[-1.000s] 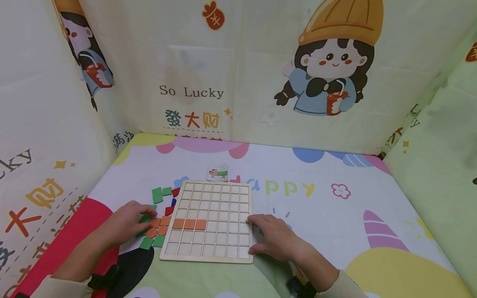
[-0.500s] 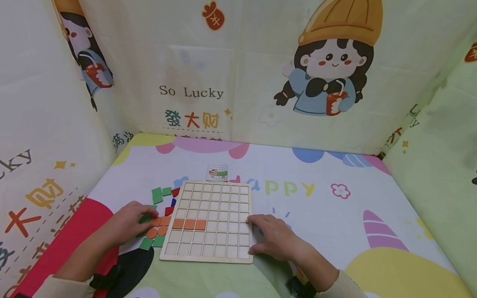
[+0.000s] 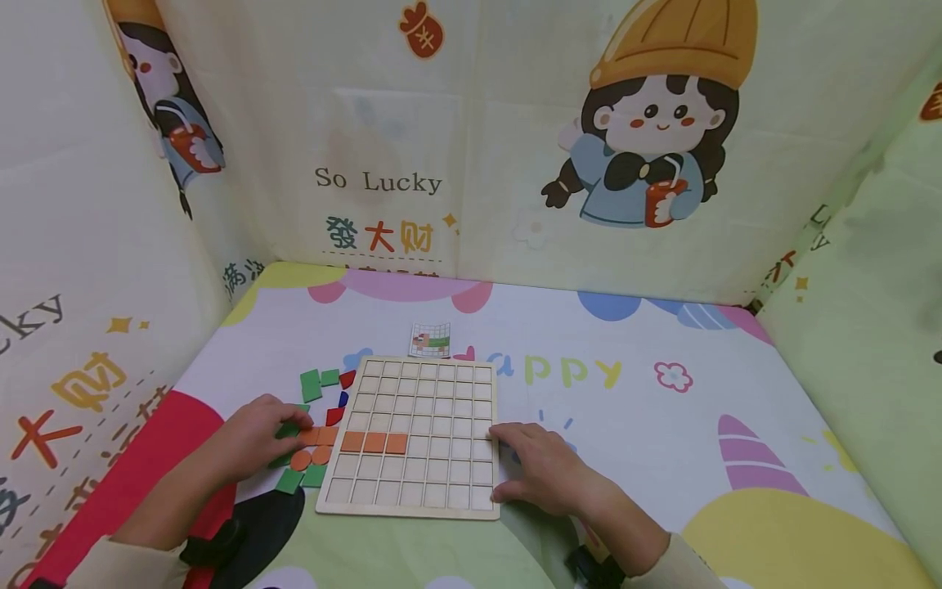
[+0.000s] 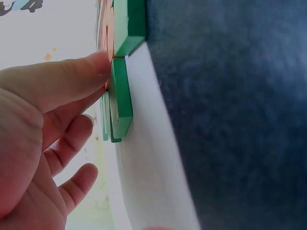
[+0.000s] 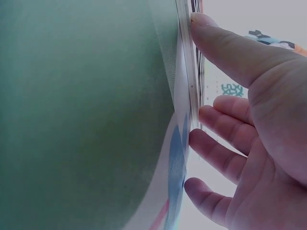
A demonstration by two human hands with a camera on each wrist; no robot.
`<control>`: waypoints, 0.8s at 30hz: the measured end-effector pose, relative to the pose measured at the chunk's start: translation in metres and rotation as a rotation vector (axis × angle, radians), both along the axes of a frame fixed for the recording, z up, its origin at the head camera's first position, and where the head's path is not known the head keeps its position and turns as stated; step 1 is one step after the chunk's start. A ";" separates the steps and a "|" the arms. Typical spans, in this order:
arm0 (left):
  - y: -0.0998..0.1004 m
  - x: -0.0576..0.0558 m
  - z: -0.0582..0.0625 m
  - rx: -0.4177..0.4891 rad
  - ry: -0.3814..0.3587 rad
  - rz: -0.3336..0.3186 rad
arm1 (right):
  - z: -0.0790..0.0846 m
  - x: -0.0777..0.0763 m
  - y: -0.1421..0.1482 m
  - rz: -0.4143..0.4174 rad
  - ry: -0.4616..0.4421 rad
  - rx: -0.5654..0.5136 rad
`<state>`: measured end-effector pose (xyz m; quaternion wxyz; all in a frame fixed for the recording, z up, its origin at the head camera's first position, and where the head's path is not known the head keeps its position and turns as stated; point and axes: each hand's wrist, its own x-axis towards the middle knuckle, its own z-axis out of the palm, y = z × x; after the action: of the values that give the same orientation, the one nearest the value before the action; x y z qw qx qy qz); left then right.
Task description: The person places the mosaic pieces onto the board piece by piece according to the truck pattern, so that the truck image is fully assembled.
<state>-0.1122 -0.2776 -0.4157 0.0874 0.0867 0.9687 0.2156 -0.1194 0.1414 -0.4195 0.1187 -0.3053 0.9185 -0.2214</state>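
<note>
The wooden grid board [image 3: 441, 474] lies flat, with three orange square tiles [image 3: 374, 442] side by side in one row. At its left, my left hand [image 3: 253, 438] has thumb and index finger at an orange square tile [image 3: 309, 436], which they appear to pinch at its edges. In the left wrist view, the thumb tip meets the tiles near a green tile [image 4: 121, 98], while the other fingers are loosely bent. My right hand [image 3: 548, 470] rests against the board's right edge, thumb and fingertips spread along it; the right wrist view shows these fingers nearly straight.
Left of the board lie green tiles [image 3: 311, 385], orange round tiles [image 3: 300, 460], red pieces [image 3: 334, 416] and a dark blue piece [image 3: 343, 399]. A small pattern card [image 3: 430, 340] stands behind the board. Printed cloth walls [image 3: 500, 164] enclose the table at back and sides.
The orange square tile at my left fingertips has shifted slightly toward its neighbour. The left hand has moved a touch to the right; the right hand and the board stay put.
</note>
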 end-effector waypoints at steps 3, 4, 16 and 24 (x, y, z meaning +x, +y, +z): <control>-0.001 -0.001 0.000 -0.012 0.015 -0.009 | 0.000 0.000 0.000 -0.003 -0.003 0.005; -0.001 -0.001 -0.001 -0.016 0.023 -0.008 | 0.000 -0.001 0.000 -0.004 -0.004 0.004; 0.004 -0.001 0.009 -0.029 0.048 0.006 | 0.001 0.001 -0.001 -0.010 -0.016 0.004; 0.016 -0.001 0.017 0.038 0.055 -0.024 | 0.000 0.000 0.000 -0.002 -0.008 0.001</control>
<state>-0.1136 -0.2621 -0.3982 0.0615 0.1057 0.9654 0.2302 -0.1193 0.1410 -0.4192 0.1224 -0.3035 0.9184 -0.2225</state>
